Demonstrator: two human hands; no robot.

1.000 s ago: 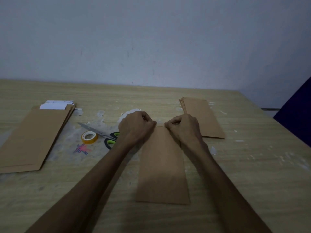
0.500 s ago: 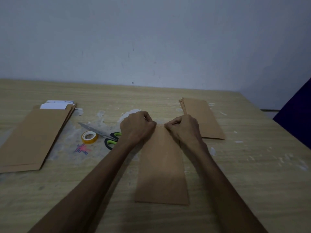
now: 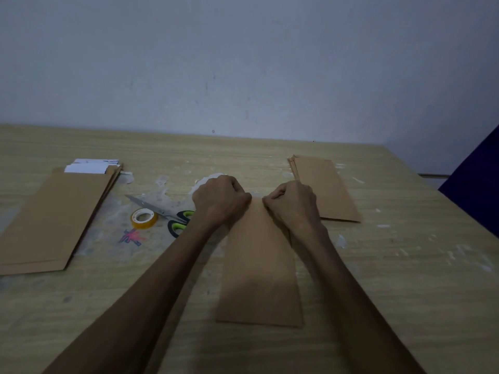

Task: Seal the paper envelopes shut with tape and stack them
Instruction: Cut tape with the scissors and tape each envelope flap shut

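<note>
Both hands hardly moved over the last second — left hand (image 3: 220, 202) and right hand (image 3: 293, 205) keep a curled grip, pressing the far end of the flat brown paper envelope (image 3: 259, 268) at mid-counter (image 3: 405, 279); the flap is probably being creased, taping not begun. Glossy tape roll (image 3: 144, 218) lies left.

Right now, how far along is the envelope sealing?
Done: a brown stack lies at right, apparently finished. In hand: left hand and right hand work the top of the middle envelope. Left: the pile showing white inserts, beside the tape roll.
</note>
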